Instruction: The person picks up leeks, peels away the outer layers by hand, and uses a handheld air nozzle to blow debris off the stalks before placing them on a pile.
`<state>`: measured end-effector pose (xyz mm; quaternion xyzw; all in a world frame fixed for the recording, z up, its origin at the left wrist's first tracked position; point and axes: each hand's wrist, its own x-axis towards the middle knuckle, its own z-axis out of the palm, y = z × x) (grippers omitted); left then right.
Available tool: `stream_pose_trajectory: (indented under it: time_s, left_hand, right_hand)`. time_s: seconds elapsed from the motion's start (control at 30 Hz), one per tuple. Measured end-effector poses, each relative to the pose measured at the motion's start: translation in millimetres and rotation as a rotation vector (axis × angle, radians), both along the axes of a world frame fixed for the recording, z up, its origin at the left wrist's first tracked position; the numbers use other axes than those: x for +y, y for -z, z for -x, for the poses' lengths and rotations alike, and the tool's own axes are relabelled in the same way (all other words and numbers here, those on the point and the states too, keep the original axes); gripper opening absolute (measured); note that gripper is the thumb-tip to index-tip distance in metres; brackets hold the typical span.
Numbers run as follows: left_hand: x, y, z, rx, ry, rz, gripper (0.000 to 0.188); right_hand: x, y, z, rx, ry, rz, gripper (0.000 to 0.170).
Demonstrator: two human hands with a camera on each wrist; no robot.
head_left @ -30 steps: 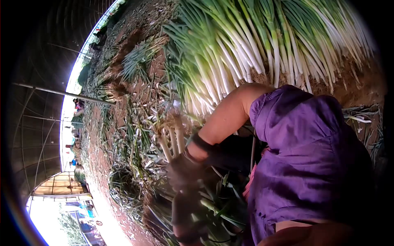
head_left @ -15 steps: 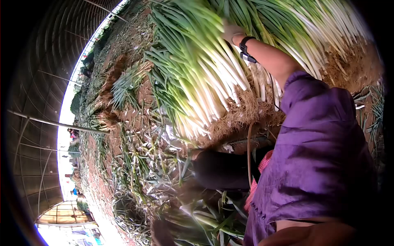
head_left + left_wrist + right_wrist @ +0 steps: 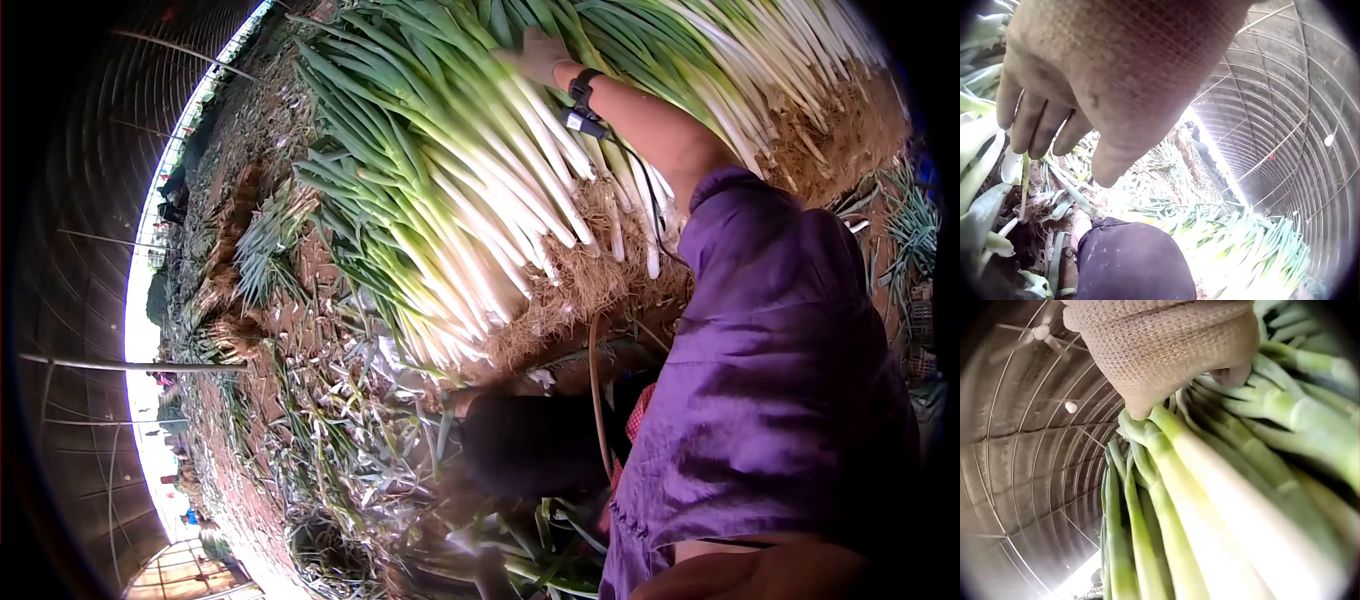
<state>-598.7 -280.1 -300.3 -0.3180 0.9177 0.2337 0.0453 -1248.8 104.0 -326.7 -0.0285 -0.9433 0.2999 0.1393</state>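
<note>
Long green onions with white stems (image 3: 520,190) lie in a thick row in the head view, their roots toward the wearer. At the green part of this row is my gloved right hand (image 3: 540,57). The right wrist view shows this hand (image 3: 1179,350) with fingers curled over the green onion stalks (image 3: 1166,450), thumb against them. My gloved left hand (image 3: 1079,94), in the left wrist view, hangs with relaxed, slightly bent fingers and holds nothing. Loose onion leaves (image 3: 985,156) lie beside and below it. The head view does not show the left hand clearly.
Leaf scraps (image 3: 340,440) litter the soil. A small onion pile (image 3: 270,245) lies farther off. My dark-clothed knee (image 3: 1135,262) is below the left hand. A curved tunnel roof with ribs (image 3: 1291,125) rises beyond; a fan (image 3: 1041,331) hangs there.
My right hand has moved from the rooted stalks near the knee to the green part of the row. It has stayed around there since half a second ago, while the head view shifted.
</note>
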Motion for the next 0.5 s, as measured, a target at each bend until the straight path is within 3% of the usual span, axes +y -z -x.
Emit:
stream_pose_trajectory:
  time_s: [0.1, 0.2, 0.27, 0.3, 0.37, 0.4, 0.47, 0.5]
  left_hand:
    - [-3, 15, 5, -0.016, 0.005, -0.007, 0.036]
    - [-8, 29, 8, -0.032, 0.009, -0.024, 0.033]
    - [-12, 37, 9, -0.029, 0.037, -0.032, 0.03]
    - [-15, 41, 9, -0.02, 0.061, -0.034, 0.029]
    - [-21, 45, 17, 0.037, 0.157, -0.027, 0.027]
    - [-24, 44, 26, 0.101, 0.239, 0.0, 0.026]
    - [-22, 43, 62, 0.215, 0.378, 0.008, 0.024]
    - [-1, 33, 108, 0.197, 0.366, -0.108, 0.025]
  right_hand:
    - [-28, -2, 10, 0.028, 0.05, -0.18, 0.096]
    - [-8, -18, 17, 0.044, 0.043, -0.273, 0.101]
    - [27, 11, 42, 0.44, 0.249, -0.343, 0.087]
    - [33, 12, 45, 0.307, 0.174, -0.57, 0.081]
    - [45, 4, 17, 0.097, 0.027, 0.314, 0.092]
    - [48, -7, 16, -0.062, -0.07, 0.229, 0.101]
    - [40, -15, -4, -0.035, -0.074, 0.397, 0.098]
    - [36, -17, -15, 0.007, -0.012, 0.425, 0.093]
